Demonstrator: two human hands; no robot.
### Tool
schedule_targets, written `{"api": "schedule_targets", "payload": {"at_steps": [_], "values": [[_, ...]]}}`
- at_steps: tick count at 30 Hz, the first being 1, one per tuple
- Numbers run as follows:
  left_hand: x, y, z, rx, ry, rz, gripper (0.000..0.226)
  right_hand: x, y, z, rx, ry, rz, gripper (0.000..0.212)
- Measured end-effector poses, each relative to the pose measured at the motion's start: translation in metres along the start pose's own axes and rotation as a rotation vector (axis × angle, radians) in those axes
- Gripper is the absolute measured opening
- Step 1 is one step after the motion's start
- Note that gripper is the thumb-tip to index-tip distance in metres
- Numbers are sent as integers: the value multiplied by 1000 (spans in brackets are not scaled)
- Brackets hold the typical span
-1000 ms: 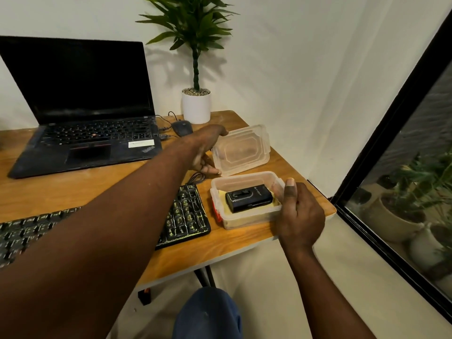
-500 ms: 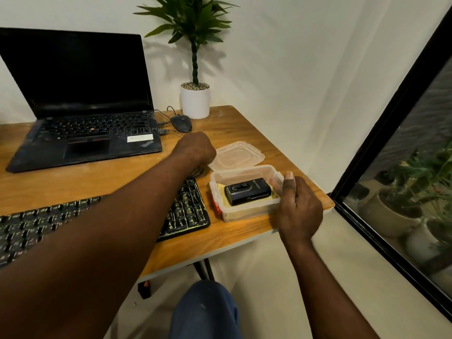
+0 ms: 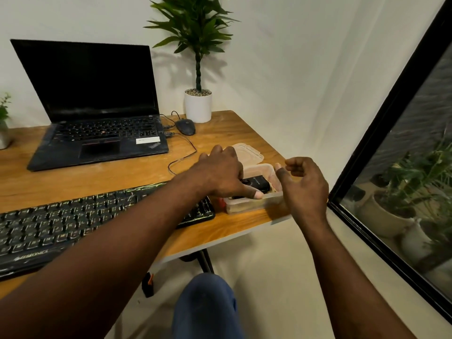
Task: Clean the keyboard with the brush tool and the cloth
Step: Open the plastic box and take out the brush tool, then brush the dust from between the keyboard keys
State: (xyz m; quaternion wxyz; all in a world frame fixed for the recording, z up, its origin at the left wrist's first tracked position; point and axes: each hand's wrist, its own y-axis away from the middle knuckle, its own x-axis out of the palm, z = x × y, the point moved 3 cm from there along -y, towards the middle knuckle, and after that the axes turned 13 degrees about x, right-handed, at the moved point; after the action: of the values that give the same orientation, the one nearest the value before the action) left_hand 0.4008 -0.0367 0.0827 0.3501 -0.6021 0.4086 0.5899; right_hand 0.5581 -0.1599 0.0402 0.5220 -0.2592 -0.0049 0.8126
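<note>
Fingers (image 3: 254,194) of left hand (image 3: 220,172) pinch brush tool (image 3: 259,183); right hand (image 3: 303,189) hovers, loosely curled.

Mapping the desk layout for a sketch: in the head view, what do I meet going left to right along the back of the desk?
small pot → laptop → mouse → white plant pot

Left hand (image 3: 220,172) reaches into the clear box (image 3: 252,206) on the desk (image 3: 117,178), perhaps gripping the black tool (image 3: 258,182); right hand (image 3: 303,189) hovers beside, loosely curled.
</note>
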Motion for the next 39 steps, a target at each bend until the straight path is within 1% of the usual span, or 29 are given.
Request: {"api": "schedule_targets", "payload": {"at_steps": [3,6,8,10,12,15,18,20,23,25,27,29,31,32,35,39], "values": [[-1,-1,-2,-27,-42,87,101,-2,9,16,-115,55,11,23],[-1,-1,-2,-62,2,78,100,2,17,24,-124,85,83,17],[2,1,1,-92,35,68,92,4,20,26,-115,93,117,15],[4,2,3,-78,-26,53,74,8,21,25,-119,144,138,16],[7,4,2,-82,-57,31,65,13,23,23,-154,223,156,17],[11,4,1,-99,-43,-66,61,19,25,18,-204,296,163,16],[15,9,5,-91,22,-232,54,18,25,15,-202,273,164,20],[15,15,8,-86,34,-314,57,16,25,15,-173,246,176,26],[11,25,9,-101,28,-408,62,9,29,23,-105,149,135,39],[6,35,7,-123,45,-528,62,1,35,34,-45,46,76,48],[2,49,2,-145,60,-672,62,-1,42,47,35,-40,76,54],[-2,65,-5,-174,79,-790,63,4,49,61,160,-206,190,53],[-1,84,-10,-215,118,-872,63,16,60,73,306,-463,365,45],[1,93,-10,-237,129,-899,64,22,67,79,348,-559,436,42],[11,118,-4,-297,114,-963,65,43,89,89,390,-688,585,39],[25,147,7,-346,45,-1008,64,65,122,96,429,-788,674,33]]}}
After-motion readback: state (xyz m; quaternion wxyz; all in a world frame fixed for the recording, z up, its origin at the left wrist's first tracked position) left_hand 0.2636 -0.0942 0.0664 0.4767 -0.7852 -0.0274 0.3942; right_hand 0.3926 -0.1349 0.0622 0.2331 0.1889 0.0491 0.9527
